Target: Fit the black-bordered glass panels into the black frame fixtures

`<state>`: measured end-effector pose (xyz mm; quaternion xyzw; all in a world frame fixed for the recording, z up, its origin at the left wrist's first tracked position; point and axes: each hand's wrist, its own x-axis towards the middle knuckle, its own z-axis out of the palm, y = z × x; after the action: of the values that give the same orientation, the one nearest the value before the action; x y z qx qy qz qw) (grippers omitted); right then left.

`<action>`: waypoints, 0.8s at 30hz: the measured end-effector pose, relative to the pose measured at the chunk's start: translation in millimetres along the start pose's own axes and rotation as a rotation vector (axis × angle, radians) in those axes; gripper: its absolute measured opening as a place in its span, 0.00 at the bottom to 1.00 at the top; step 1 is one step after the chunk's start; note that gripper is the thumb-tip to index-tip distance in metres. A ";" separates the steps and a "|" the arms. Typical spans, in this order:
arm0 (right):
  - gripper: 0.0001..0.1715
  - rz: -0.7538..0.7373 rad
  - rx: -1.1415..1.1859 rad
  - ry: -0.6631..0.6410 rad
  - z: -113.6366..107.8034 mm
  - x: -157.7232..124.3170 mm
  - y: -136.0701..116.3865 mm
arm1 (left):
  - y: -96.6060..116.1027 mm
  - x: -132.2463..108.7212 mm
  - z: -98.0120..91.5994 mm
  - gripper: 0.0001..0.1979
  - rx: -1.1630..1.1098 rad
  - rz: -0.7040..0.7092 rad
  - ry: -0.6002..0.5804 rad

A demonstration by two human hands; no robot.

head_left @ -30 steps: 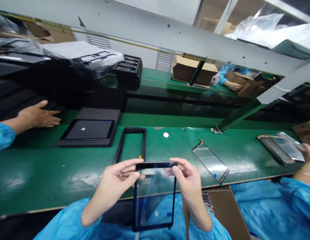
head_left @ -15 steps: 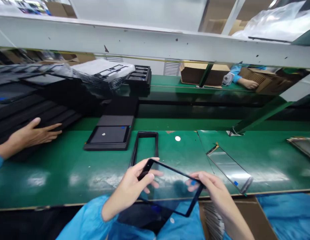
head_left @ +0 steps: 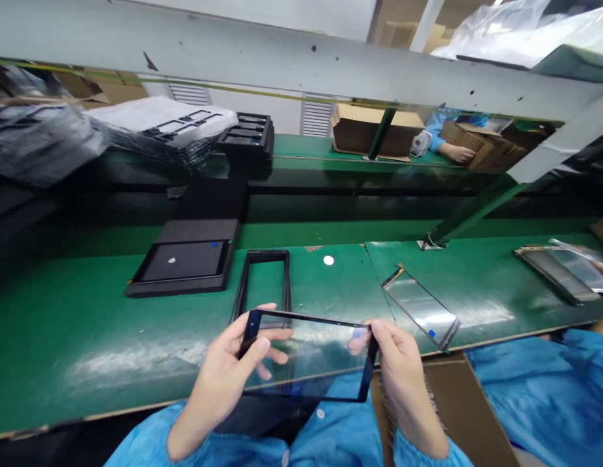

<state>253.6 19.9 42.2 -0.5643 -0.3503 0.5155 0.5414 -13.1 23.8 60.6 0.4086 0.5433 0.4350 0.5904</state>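
The green table (head_left: 87,324) is hard, and its near edge sits right under the glass panel (head_left: 311,357). The panel is up in the air, over that edge and over the person's lap, lying almost flat. The left hand (head_left: 224,373) is closed on the left end, thumb on top and fingers under. The right hand (head_left: 403,363) is closed on the right end. Only the ends are held, so I think the panel could slip if one hand goes loose. Then it could bang the table edge and chip or crack. Fingers that slide onto the clear part could leave marks. A bump on the black frame (head_left: 240,288) just in front could scratch it.

The room is a work place. A long white beam (head_left: 282,58) runs across the top. Behind it is a back shelf with brown boxes (head_left: 374,130), a stack of trays (head_left: 248,133), and another person's hand (head_left: 457,153). The table is shiny, with pale scuffs. On it, from left to right, lie a black tray (head_left: 182,263) with a dark screen, the empty frame, and a flat glass sheet (head_left: 421,308). More sheets (head_left: 557,272) lie far right. A cardboard box (head_left: 442,402) stands under the right hand. A small white dot (head_left: 329,260) lies between the frame and the sheet.
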 end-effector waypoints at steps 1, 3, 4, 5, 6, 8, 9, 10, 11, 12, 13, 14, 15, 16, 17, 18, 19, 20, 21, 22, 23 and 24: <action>0.22 -0.013 -0.010 -0.001 -0.4 -0.5 -0.4 | 1.8 -1.2 2.1 0.34 -0.009 -0.002 0.022; 0.21 -0.030 -0.027 -0.017 -1.0 -1.5 -1.4 | 4.9 -3.3 5.3 0.33 -0.014 -0.002 0.053; 0.20 -0.037 -0.036 -0.024 -1.1 -2.1 -2.3 | 5.9 -3.9 5.9 0.33 -0.010 -0.004 0.059; 0.20 -0.047 -0.044 -0.029 -1.0 -2.7 -3.5 | 6.4 -4.2 5.6 0.33 -0.004 -0.007 0.062; 0.20 -0.053 -0.051 -0.033 -0.6 -3.4 -4.7 | 6.2 -4.0 4.6 0.33 0.003 -0.012 0.061; 0.21 -0.058 -0.061 -0.035 0.9 -4.8 -6.8 | 4.3 -2.6 1.1 0.35 0.016 -0.025 0.045; 0.21 -0.060 -0.066 -0.027 2.0 -5.5 -7.2 | 2.9 -1.7 -0.5 0.36 0.022 -0.031 0.032; 0.23 -0.064 -0.073 -0.009 3.3 -6.0 -6.9 | 1.4 -0.9 -1.7 0.37 0.025 -0.036 0.018; 0.23 -0.063 -0.079 0.019 4.5 -6.4 -6.1 | 0.0 -0.3 -2.2 0.37 0.023 -0.038 0.011; 0.24 -0.062 -0.081 0.052 5.5 -6.6 -4.7 | -1.4 -0.1 -1.9 0.37 0.018 -0.038 0.014; 0.25 -0.058 -0.073 0.078 6.4 -6.6 -3.0 | -2.8 -0.3 -1.0 0.37 0.010 -0.036 0.027; 0.25 -0.052 -0.052 0.087 6.9 -6.5 -1.3 | -4.3 -0.7 0.1 0.37 0.001 -0.034 0.043; 0.25 -0.049 -0.022 0.080 7.1 -6.3 0.3 | -6.0 -1.1 1.1 0.36 -0.006 -0.033 0.056; 0.25 -0.050 0.007 0.060 6.9 -6.0 1.6 | -8.0 -1.2 1.6 0.35 -0.008 -0.035 0.063; 0.25 -0.053 0.023 0.033 6.6 -5.9 2.6 | -10.0 -0.9 1.3 0.34 -0.002 -0.037 0.062; 0.25 -0.059 0.023 0.010 6.1 -5.9 3.2 | -11.8 0.0 0.2 0.33 0.010 -0.023 0.051; 0.26 -0.062 0.007 -0.001 5.7 -6.2 3.5 | -13.0 1.6 -1.6 0.34 0.037 0.025 0.049; 0.26 -0.061 -0.019 -0.006 5.6 -6.8 3.7 | -13.1 3.9 -3.7 0.34 0.094 0.106 0.066; 0.26 -0.055 -0.049 -0.006 5.8 -7.7 4.0 | -11.8 6.8 -5.8 0.36 0.187 0.217 0.091; 0.25 -0.045 -0.075 -0.006 6.3 -9.1 4.4 | -8.9 10.0 -7.3 0.37 0.313 0.346 0.107; 0.25 -0.040 -0.096 -0.006 7.2 -10.7 4.9 | -4.4 13.7 -8.1 0.36 0.460 0.473 0.095; 0.24 -0.037 -0.113 -0.008 8.4 -12.5 5.6 | 1.2 17.6 -7.9 0.34 0.608 0.577 0.049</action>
<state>241.8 9.1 40.3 -0.5855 -0.3914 0.4869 0.5167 -20.5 41.1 56.1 0.6893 0.5238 0.4121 0.2839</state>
